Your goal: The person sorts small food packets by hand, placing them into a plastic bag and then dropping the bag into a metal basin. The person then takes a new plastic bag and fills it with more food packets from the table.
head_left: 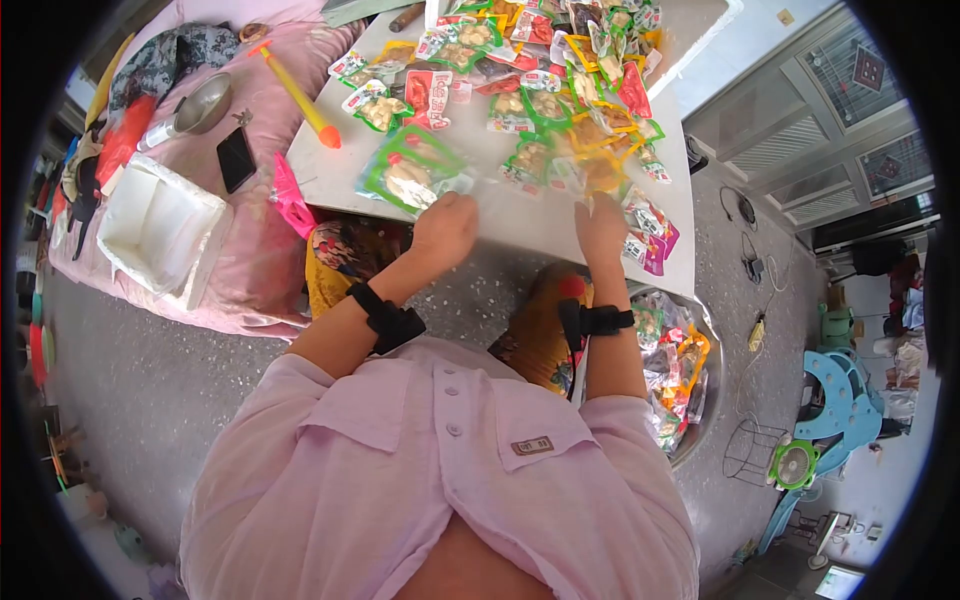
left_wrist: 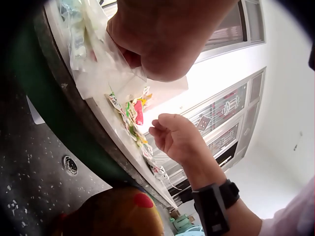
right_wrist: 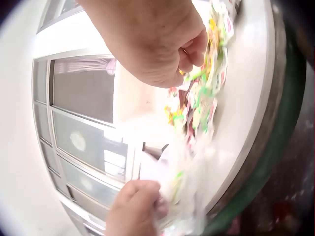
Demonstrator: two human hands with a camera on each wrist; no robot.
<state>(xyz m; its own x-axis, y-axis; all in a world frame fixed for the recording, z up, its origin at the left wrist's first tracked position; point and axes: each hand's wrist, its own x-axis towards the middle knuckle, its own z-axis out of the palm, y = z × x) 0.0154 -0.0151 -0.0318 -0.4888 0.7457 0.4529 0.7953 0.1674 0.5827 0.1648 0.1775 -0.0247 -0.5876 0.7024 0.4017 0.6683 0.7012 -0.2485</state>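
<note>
My left hand (head_left: 445,230) grips the edge of a clear plastic bag (left_wrist: 101,73) at the table's near edge. In the head view a green-bordered snack packet (head_left: 408,185) with pale contents shows beyond that hand. My right hand (head_left: 600,230) is over the table's near right part, its fingers curled in the right wrist view. A blurred orange-edged packet (head_left: 600,170) lies just past its fingertips; I cannot tell whether they pinch it. A pile of snack packets (head_left: 545,105), with green, orange and red edges, spreads over the table (head_left: 330,180) beyond both hands.
White and pink packets (head_left: 650,230) lie at the table's right edge. Below stands a metal basin (head_left: 712,370) holding more packets. At left, a pink-covered bed (head_left: 265,240) bears a white foam box (head_left: 160,225), a phone (head_left: 237,160) and a pan (head_left: 205,104). A yellow-orange mallet (head_left: 300,98) overhangs the table's left side.
</note>
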